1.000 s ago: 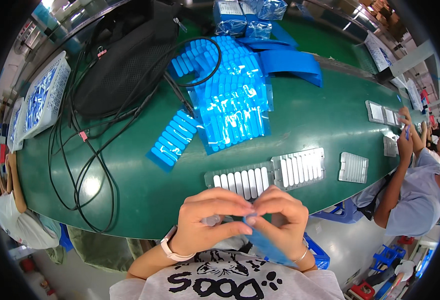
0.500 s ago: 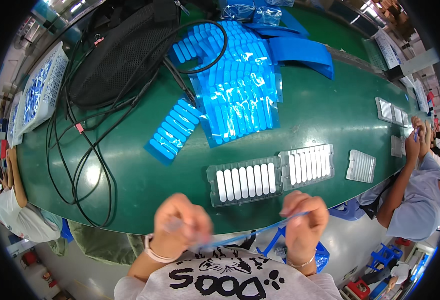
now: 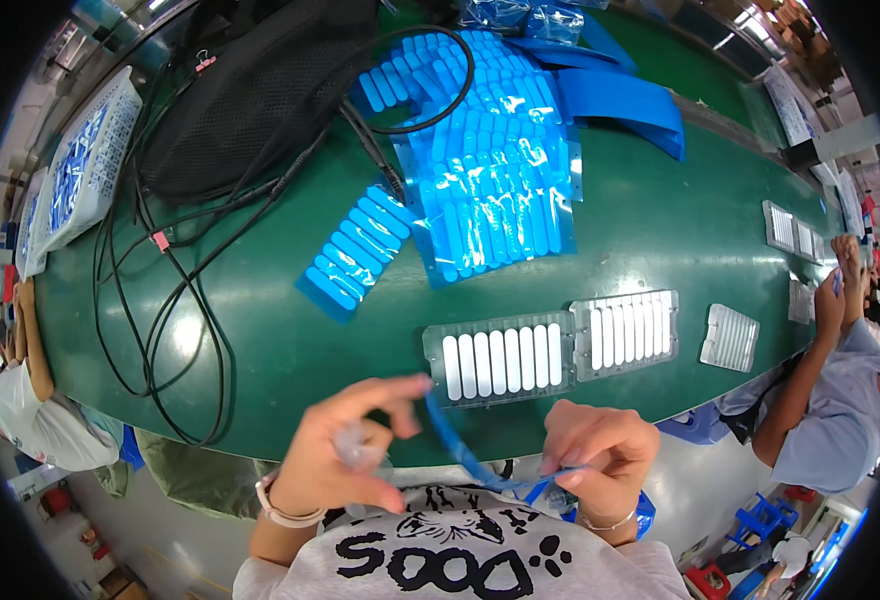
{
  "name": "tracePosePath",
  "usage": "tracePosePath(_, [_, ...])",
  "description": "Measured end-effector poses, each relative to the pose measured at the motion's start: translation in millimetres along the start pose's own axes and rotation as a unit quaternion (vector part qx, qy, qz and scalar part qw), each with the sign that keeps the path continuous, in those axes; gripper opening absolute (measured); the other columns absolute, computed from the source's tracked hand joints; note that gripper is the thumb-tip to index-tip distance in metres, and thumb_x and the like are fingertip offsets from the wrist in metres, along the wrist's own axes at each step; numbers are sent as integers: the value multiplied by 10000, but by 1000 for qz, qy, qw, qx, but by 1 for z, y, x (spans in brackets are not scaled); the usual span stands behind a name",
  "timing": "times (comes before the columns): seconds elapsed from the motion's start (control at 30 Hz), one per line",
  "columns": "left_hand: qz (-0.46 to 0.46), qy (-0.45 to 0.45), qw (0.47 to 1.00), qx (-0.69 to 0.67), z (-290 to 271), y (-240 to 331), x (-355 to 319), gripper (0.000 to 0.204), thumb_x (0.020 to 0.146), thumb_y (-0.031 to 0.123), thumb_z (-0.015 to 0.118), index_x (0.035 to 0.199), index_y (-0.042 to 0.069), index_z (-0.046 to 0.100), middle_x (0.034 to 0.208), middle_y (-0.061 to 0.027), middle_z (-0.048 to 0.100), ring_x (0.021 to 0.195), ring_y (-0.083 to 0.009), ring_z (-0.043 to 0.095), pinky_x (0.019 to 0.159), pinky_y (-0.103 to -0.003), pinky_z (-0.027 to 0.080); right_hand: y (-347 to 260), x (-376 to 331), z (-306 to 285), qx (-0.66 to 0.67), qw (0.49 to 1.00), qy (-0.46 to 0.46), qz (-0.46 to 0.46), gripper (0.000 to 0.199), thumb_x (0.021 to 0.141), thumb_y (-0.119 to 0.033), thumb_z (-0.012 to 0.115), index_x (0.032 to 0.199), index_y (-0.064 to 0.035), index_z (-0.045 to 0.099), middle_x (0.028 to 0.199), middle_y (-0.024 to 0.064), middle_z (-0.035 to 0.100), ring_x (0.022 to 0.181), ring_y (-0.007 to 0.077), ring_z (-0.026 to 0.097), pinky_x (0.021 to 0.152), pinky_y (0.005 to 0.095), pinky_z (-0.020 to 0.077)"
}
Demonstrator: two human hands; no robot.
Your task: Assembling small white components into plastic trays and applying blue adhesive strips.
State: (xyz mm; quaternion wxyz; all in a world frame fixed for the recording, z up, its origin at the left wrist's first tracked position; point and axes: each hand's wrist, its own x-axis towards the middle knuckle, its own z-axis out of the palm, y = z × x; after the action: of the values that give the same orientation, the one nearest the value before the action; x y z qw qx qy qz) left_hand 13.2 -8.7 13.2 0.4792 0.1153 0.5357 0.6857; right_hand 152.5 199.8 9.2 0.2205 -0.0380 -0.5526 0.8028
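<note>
A narrow blue strip (image 3: pixel 457 445) bends between my hands, above the near table edge. My right hand (image 3: pixel 605 455) is closed, pinching the strip's right end between thumb and fingertips. The strip's upper left end is beside the index fingertip of my left hand (image 3: pixel 335 440); whether they touch I cannot tell. That hand's thumb and index finger are spread apart, while crumpled clear film (image 3: pixel 358 452) sits against the curled other fingers. Just beyond lie two clear trays of white rounded strips, a left tray (image 3: pixel 498 398) and a right tray (image 3: pixel 625 371).
Sheets of blue rounded pieces (image 3: pixel 490 190) are heaped mid-table, with a single sheet (image 3: pixel 358 250) to their left. Black cables (image 3: pixel 222 330) loop beside a black mesh bag (image 3: pixel 250 110). A clear tray (image 3: pixel 730 338) lies at right. Co-workers sit at both sides; white baskets (image 3: pixel 95 165) stand far left.
My left thumb and index finger have spread apart, and the left hand has shifted left. The blue strip, stretched nearly straight before, now curves, its left end raised. My right hand keeps its pinch.
</note>
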Motion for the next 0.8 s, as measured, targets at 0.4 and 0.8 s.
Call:
tracePosePath(0.4, [-7,108,991,83,9,-8,12,83,757,7,709,764,-29,634,778,-82,627,683,-103,542,600,-235,403,2,-3,-11,-83,980,89,157,169,796,99,622,947,26,616,1139,152,501,943,138,554,693,236,483])
tracePosePath(0.8, [62,57,982,172,9,2,17,109,719,28,754,739,-29,663,716,-94,635,572,-94,517,486,-224,357,8,-4,-13,-127,974,130,138,383,773,131,608,1094,-19,463,979,75,528,782,83,550,629,202,439])
